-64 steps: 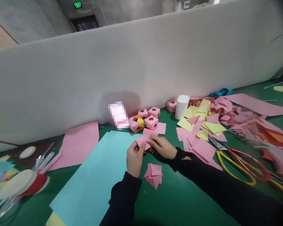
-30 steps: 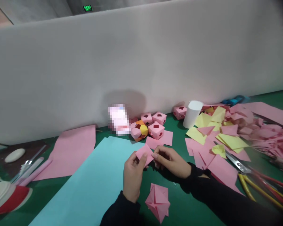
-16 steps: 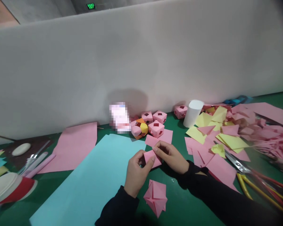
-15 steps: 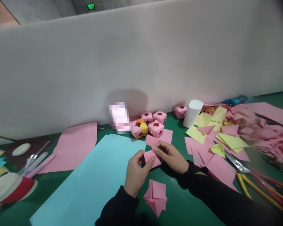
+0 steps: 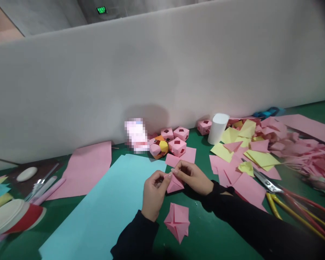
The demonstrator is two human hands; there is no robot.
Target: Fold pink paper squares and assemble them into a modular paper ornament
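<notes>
Between my two hands is a small piece of pink folded paper (image 5: 175, 185), lifted just off the green table. My left hand (image 5: 155, 193) pinches its upper left with thumb and fingers. From the other side, my right hand (image 5: 193, 177) pinches the same paper near its top corner, the fingertips of both hands almost meeting. Just nearer to me on the table lies a pink folded paper piece (image 5: 178, 221) with pointed corners. A flat pink sheet (image 5: 189, 155) lies beyond my hands, beside several pink folded paper balls (image 5: 178, 146).
A large light blue sheet (image 5: 105, 202) spreads to the left. Scissors (image 5: 269, 184) and yellow and pink scraps (image 5: 250, 191) lie right. A white paper cylinder (image 5: 218, 129) stands near the pale partition (image 5: 162, 65). A red-and-white tub (image 5: 29, 218) is at far left.
My left thumb has moved up to the paper's top edge, beside my right fingertips. The paper now shows a peaked fold instead of a flat face. The view has shifted slightly.
</notes>
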